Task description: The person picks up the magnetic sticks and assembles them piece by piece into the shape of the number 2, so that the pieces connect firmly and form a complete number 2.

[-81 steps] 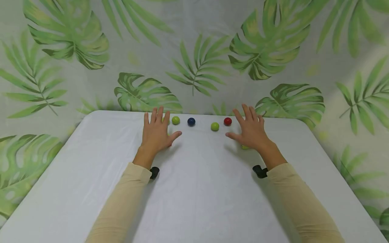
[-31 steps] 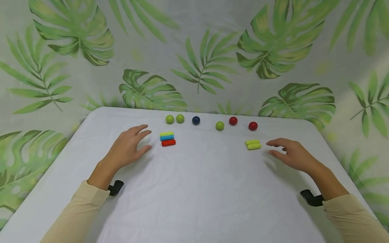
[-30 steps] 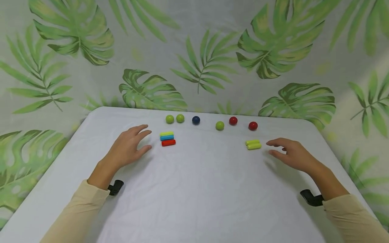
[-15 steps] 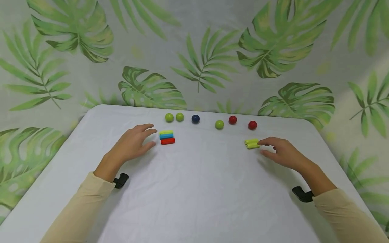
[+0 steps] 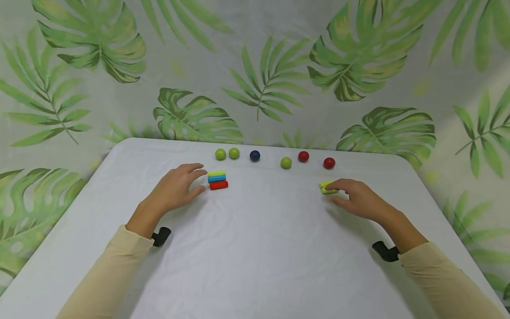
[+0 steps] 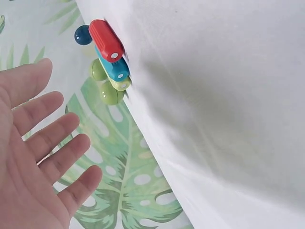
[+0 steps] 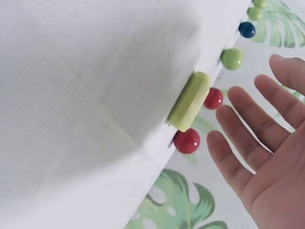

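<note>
In the head view my left hand (image 5: 173,188) hovers at the left end of three short ribbed sticks: a yellow-green one (image 5: 217,173), a blue one (image 5: 217,178) and a red one (image 5: 218,185), side by side. Its fingers are spread and hold nothing, as the left wrist view of the hand (image 6: 40,162) confirms. On the other side my right hand (image 5: 356,199) reaches over a pair of yellow-green sticks (image 5: 326,183), index finger overlapping them in this view. Relaxed, parted fingers show on that hand (image 7: 271,148) in the right wrist view, apart from the nearer stick (image 7: 190,101).
Along the far edge of the white-covered table (image 5: 255,248) lie two green balls (image 5: 233,153) at left, a navy ball (image 5: 255,155), another green ball (image 5: 286,162) and two red balls (image 5: 329,163). A leaf-print cloth (image 5: 271,88) hangs behind. Each wrist carries a black camera mount (image 5: 161,237).
From stretched out near the balls, both hands drew back and apart. Since then the right hand has moved left over the yellow-green sticks, and the left hand slightly right. Sticks and balls stay put.
</note>
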A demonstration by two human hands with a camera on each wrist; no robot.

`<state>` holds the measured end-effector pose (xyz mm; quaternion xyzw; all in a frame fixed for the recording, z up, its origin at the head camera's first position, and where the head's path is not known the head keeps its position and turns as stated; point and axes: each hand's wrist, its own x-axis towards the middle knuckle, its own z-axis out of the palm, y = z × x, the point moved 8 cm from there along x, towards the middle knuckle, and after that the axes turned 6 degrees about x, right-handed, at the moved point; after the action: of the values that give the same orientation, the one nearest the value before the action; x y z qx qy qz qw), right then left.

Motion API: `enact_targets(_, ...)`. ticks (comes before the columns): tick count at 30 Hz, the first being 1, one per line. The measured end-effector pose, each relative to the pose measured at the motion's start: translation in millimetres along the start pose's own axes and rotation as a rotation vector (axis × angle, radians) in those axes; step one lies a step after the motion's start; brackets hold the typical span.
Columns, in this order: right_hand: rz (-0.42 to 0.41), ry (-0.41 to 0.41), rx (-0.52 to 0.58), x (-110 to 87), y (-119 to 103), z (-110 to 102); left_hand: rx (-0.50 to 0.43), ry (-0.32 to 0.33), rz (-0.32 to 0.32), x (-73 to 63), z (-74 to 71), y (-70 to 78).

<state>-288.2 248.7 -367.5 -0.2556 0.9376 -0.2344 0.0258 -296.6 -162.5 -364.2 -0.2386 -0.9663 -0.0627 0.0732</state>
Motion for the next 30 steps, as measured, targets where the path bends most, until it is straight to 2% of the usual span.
enact_targets(5,-0.026,0.015,0.016,2.4,-2,0,-0.032,-0.004,0.014,15.0,-0.6,1.5)
enact_targets(9,-0.029,0.007,0.020,3.9,-2,3,-0.066,-0.028,0.013,31.3,4.4,0.0)
enact_targets(13,-0.043,0.001,0.019,6.1,-5,6,-0.127,-0.086,-0.026,48.5,16.4,-6.3)
enact_targets(16,-0.059,0.001,0.024,8.9,-8,8,-0.204,-0.144,-0.081,58.6,28.5,-12.4)
enact_targets(22,-0.065,-0.034,0.044,19.2,-18,17,-0.357,-0.232,-0.182,67.0,52.2,-26.1)
enact_targets(30,-0.072,-0.085,0.074,29.1,-31,29,-0.422,-0.266,-0.215,70.2,55.4,-33.8)
